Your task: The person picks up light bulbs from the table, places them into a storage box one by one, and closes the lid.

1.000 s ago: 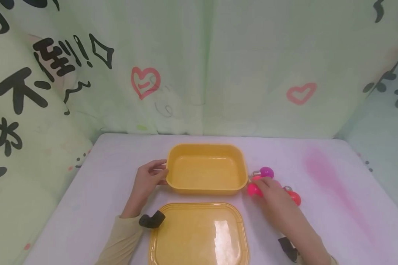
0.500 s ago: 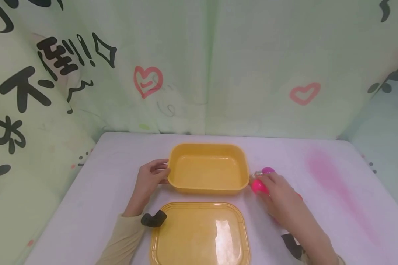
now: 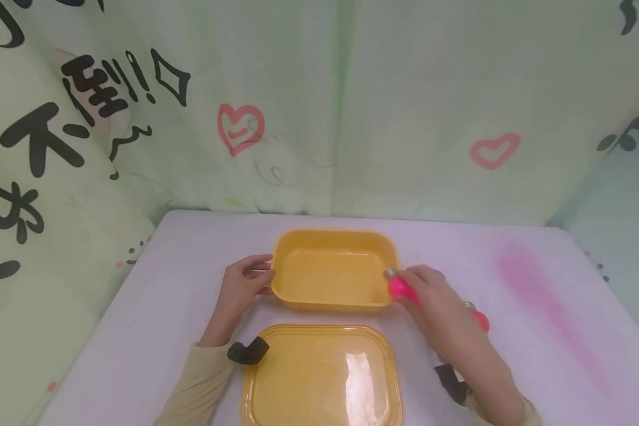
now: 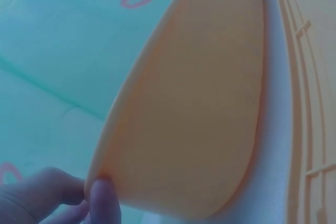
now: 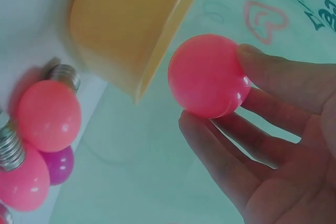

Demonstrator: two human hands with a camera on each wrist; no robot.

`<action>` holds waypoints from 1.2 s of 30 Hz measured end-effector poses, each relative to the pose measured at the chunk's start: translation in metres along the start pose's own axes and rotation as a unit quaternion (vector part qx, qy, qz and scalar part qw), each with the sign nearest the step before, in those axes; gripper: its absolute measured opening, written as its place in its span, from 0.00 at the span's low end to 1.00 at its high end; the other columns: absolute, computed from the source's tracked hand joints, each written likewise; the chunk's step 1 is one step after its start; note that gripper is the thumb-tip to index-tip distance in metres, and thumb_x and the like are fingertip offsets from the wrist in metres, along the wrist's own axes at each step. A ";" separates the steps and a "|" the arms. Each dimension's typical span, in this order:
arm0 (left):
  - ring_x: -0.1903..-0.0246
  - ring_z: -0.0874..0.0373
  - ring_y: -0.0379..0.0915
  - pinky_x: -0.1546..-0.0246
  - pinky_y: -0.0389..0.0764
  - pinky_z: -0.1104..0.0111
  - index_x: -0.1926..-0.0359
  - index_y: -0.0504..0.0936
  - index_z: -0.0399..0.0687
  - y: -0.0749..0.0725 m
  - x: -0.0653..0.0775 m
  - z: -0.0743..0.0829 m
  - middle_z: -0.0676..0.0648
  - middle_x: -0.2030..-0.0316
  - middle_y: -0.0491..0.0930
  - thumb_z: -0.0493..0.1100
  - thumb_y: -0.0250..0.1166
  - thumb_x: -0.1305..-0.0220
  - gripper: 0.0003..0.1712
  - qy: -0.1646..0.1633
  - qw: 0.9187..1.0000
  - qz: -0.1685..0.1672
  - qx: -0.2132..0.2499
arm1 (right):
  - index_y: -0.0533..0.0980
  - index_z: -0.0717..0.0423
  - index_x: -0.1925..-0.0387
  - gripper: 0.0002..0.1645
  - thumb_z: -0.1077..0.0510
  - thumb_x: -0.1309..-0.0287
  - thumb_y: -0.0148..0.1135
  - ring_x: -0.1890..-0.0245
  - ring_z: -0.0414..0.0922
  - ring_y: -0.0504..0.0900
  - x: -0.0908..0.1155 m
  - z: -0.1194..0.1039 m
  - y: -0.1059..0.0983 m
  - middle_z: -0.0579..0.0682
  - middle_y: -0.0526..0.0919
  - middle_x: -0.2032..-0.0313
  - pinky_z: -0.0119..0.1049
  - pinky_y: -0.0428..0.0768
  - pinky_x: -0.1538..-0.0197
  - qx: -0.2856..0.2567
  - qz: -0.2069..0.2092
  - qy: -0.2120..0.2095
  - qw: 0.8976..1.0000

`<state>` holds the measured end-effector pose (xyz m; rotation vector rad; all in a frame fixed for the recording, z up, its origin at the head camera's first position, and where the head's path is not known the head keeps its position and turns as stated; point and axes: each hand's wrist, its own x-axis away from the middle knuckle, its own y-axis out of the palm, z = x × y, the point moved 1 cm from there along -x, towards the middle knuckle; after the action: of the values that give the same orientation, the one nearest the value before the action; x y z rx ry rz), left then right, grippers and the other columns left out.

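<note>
My left hand pinches the left end of a yellow plastic box; in the left wrist view, thumb and finger meet at the rim of its wall. Between the thumb and fingertips of my right hand is a pink light bulb, its metal screw base pointing toward the box. It overlaps the box's right rim in the head view. From the right wrist, the round pink bulb hides its own base, and the box stands just beyond it. Inside, the box holds nothing.
A yellow lid lies in front of the box. Beside my right hand rest several more bulbs: a red one, and in the right wrist view a coral one, a pink one and a purple one. A printed curtain backs the white table.
My right hand has picked the pink bulb out of the group and carried it up and left to the box's right rim. My left hand keeps its place on the box.
</note>
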<state>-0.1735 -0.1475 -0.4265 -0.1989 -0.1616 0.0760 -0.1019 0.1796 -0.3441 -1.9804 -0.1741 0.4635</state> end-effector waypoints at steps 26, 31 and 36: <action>0.57 0.49 0.82 0.63 0.87 0.65 0.41 0.79 0.43 0.001 0.001 0.000 0.38 0.49 0.80 0.39 0.66 0.35 0.21 -0.011 1.000 -0.002 0.005 | 0.76 0.56 0.41 0.27 0.61 0.42 0.70 0.49 0.52 0.79 -0.044 -0.040 0.036 0.55 0.78 0.50 0.46 0.84 0.48 -0.021 -0.061 -0.002 0.998; 0.55 0.48 0.82 0.62 0.87 0.65 0.41 0.79 0.43 0.001 0.002 0.000 0.38 0.49 0.80 0.39 0.66 0.35 0.22 -0.010 1.000 -0.008 0.007 | 0.78 0.59 0.46 0.21 0.61 0.41 0.69 0.52 0.52 0.80 -0.051 -0.047 0.051 0.54 0.79 0.54 0.45 0.83 0.46 -0.020 -0.062 -0.007 0.998; 0.54 0.47 0.81 0.62 0.87 0.66 0.40 0.79 0.43 0.000 0.000 0.000 0.38 0.48 0.79 0.39 0.66 0.35 0.22 -0.007 1.000 -0.010 0.010 | 0.79 0.61 0.49 0.18 0.62 0.40 0.68 0.54 0.51 0.79 -0.056 -0.054 0.066 0.54 0.79 0.56 0.44 0.82 0.47 -0.023 -0.057 -0.025 0.998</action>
<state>-0.1731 -0.1473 -0.4263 -0.1771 -0.1768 0.0596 -0.1367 0.0872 -0.3688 -1.9931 -0.3309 0.4396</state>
